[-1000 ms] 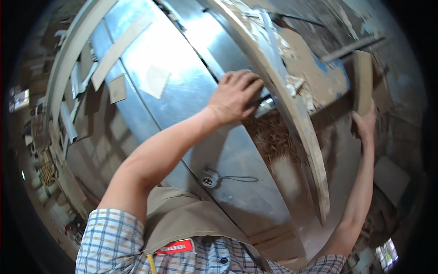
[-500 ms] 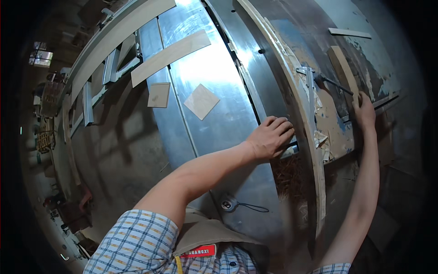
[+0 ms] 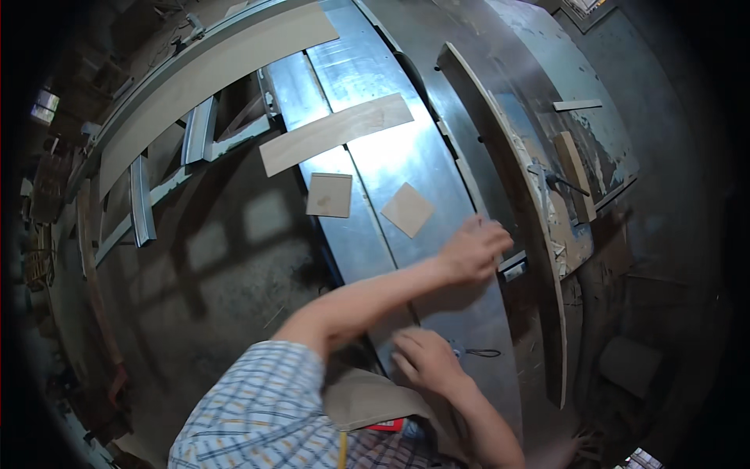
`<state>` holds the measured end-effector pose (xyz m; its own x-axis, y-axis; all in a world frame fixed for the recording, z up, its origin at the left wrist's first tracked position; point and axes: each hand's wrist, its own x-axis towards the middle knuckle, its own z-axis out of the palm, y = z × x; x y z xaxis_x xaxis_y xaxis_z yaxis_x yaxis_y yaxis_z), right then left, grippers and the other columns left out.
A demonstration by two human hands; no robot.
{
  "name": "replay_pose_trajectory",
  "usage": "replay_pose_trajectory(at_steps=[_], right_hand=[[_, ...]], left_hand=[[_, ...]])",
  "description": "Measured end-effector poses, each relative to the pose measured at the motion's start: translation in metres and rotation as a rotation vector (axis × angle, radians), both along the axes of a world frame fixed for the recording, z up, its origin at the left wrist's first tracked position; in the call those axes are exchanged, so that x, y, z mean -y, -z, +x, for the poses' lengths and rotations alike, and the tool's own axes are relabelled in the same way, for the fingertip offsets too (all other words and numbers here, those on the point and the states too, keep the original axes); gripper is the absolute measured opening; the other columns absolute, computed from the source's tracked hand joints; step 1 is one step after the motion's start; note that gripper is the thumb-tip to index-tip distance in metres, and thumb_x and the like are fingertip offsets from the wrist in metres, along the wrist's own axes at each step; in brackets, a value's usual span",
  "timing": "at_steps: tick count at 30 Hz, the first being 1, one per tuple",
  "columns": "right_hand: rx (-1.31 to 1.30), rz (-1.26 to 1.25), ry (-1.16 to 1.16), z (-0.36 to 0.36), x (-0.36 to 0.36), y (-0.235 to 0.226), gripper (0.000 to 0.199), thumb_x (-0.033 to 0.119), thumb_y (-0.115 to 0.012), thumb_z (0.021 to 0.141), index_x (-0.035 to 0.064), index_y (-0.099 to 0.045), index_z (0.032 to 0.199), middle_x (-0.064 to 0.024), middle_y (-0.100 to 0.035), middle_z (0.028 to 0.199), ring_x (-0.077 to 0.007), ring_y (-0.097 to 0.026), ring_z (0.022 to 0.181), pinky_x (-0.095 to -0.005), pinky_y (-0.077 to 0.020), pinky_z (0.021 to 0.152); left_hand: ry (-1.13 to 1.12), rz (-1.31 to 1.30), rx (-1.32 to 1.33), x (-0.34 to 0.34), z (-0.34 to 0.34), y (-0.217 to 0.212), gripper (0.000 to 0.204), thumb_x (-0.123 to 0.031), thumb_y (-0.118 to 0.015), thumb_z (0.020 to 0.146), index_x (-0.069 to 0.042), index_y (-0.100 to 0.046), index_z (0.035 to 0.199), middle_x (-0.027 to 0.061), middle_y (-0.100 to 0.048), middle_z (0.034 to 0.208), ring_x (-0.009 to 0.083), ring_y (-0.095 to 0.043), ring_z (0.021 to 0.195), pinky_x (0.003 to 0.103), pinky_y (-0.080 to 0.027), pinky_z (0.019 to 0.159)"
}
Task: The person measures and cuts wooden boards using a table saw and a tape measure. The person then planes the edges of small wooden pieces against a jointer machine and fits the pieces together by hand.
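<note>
My left hand (image 3: pixel 474 248) is above the right side of the bare metal machine table (image 3: pixel 355 66), fingers curled down. Slightly blurred, it hides whatever is under or between its fingertips. Lower down, my right hand (image 3: pixel 426 356) is over the table's near part with thumb and fingers bent but apart. Just beside it, partly covered, is a small tape measure (image 3: pixel 458 351) with a dark cord loop. Farther up the table are a square wooden piece (image 3: pixel 329 195), another square turned cornerwise (image 3: pixel 408 210), and a pale flat board (image 3: pixel 336 133) lying across.
A long upright wooden fence (image 3: pixel 508 148) runs along the right. Beyond it are a wooden block (image 3: pixel 574 176), a dark rod-like handle (image 3: pixel 569 184), wood shavings and a white strip (image 3: pixel 576 105). Metal rails (image 3: pixel 141 202) and a long panel (image 3: pixel 211 78) extend at the left.
My right hand has left the wooden block beyond the fence and come back to the tape measure. My left hand stays near the table's right edge, its fingers more curled. The view has shifted.
</note>
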<state>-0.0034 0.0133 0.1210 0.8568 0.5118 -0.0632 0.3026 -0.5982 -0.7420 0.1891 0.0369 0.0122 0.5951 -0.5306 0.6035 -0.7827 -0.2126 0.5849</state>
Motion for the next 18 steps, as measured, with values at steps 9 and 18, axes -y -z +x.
replay_pose_trajectory(at_steps=[9, 18], right_hand=[[0.222, -0.028, 0.093, 0.122, -0.17, 0.049, 0.057, 0.013, -0.078, 0.087, -0.0012, -0.058, 0.138, -0.0255, -0.053, 0.148, -0.0455, -0.051, 0.139, -0.0515, -0.0453, 0.111], [0.378, -0.198, 0.166, 0.242, -0.206, 0.06, 0.06, 0.016, -0.078, 0.088, -0.0004, -0.057, 0.142, -0.026, -0.05, 0.153, -0.0462, -0.052, 0.14, -0.0516, -0.0455, 0.113]], left_hand=[[-1.064, 0.648, -0.078, -0.607, 0.177, 0.054, 0.058, -0.034, -0.065, 0.101, -0.005, -0.056, 0.15, 0.0211, -0.063, 0.147, 0.0396, -0.059, 0.136, 0.05, -0.047, 0.115], [-0.886, 1.035, -0.453, -0.591, 0.221, 0.072, 0.088, -0.072, -0.059, 0.098, -0.009, -0.052, 0.157, 0.0215, -0.063, 0.143, 0.039, -0.06, 0.133, 0.05, -0.044, 0.116]])
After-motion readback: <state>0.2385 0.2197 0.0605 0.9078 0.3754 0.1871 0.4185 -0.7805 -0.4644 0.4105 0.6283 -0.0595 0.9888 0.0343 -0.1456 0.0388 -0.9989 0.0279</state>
